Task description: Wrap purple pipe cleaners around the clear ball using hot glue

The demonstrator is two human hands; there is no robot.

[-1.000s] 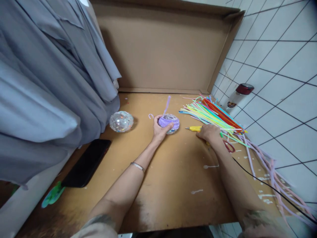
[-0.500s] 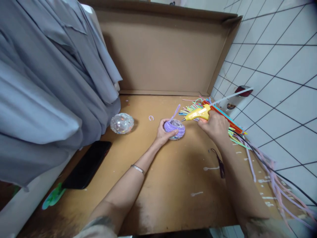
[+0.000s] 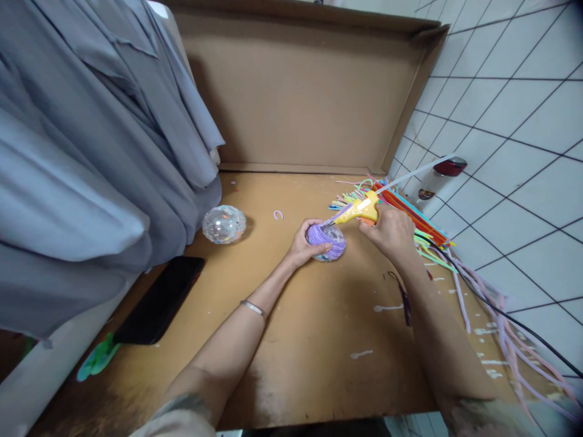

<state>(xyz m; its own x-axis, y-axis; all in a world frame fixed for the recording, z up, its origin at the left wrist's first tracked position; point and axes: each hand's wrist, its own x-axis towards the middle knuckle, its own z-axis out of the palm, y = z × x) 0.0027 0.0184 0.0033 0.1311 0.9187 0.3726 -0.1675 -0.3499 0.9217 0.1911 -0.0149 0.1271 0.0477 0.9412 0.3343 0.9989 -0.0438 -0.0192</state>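
A round clear piece wrapped in purple pipe cleaner (image 3: 331, 244) is held in my left hand (image 3: 302, 244), the thumb across its near side. My right hand (image 3: 395, 230) grips a yellow glue gun (image 3: 361, 209), a long pale glue stick (image 3: 415, 173) jutting from its back. The gun's nozzle is at the upper left rim of the purple-wrapped piece, beside a purple strand end; whether it touches cannot be told. On the table to the left rests a clear faceted ball (image 3: 224, 224). Between the ball and my left hand lies a small pale curved piece (image 3: 278, 215).
Colourful pipe cleaners (image 3: 410, 212) lie along the right wall, near a red-capped bottle (image 3: 439, 179). A black cable (image 3: 483, 297) runs from my right hand. Left are a black phone (image 3: 159, 300) and grey cloth (image 3: 91, 152); cardboard (image 3: 300, 97) stands behind.
The glue gun has moved left and down to the rim of the purple-wrapped piece. My left hand has shifted that piece slightly right and turned it; the upright purple strand now leans right.
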